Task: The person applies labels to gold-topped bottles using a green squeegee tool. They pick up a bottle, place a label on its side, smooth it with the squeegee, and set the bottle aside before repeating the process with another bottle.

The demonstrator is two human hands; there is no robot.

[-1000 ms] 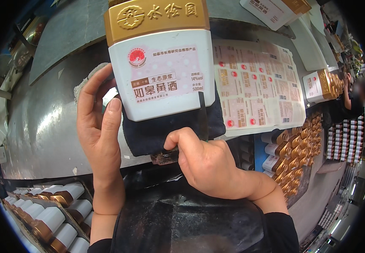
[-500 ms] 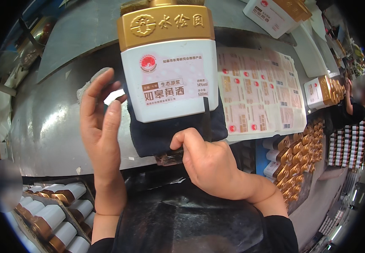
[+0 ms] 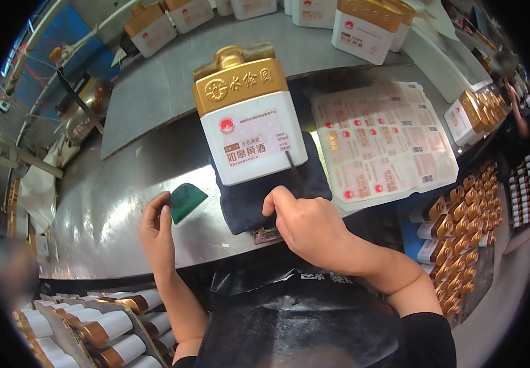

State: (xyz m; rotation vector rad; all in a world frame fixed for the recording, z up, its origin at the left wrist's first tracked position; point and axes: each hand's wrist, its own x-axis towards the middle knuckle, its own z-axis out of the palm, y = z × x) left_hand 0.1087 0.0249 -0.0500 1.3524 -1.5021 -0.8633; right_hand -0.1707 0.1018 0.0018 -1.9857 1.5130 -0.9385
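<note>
A white flat bottle (image 3: 263,132) with a gold shoulder and neck lies face up, its base toward me, on a dark folded cloth (image 3: 234,211). A printed label (image 3: 251,136) covers its front. My left hand (image 3: 159,230) pinches a green half-round scraper (image 3: 188,200) between thumb and fingers, left of the cloth and apart from the bottle. My right hand (image 3: 314,227) is curled below the bottle's lower right corner. From it a slim dark tool (image 3: 293,168) points up over the bottle's lower edge; its exact kind is unclear.
A sheet of labels (image 3: 384,144) lies right of the bottle on the metal table (image 3: 124,202). Several finished-looking bottles (image 3: 363,30) stand along the back. Crates of bottles (image 3: 118,334) sit lower left, and more bottles (image 3: 455,245) are packed at right. Another person (image 3: 519,104) is far right.
The view has drawn back, so the bottle looks smaller and more of the table shows. My left hand has turned, bringing the scraper's face into sight. My right hand keeps the dark tool by the bottle.
</note>
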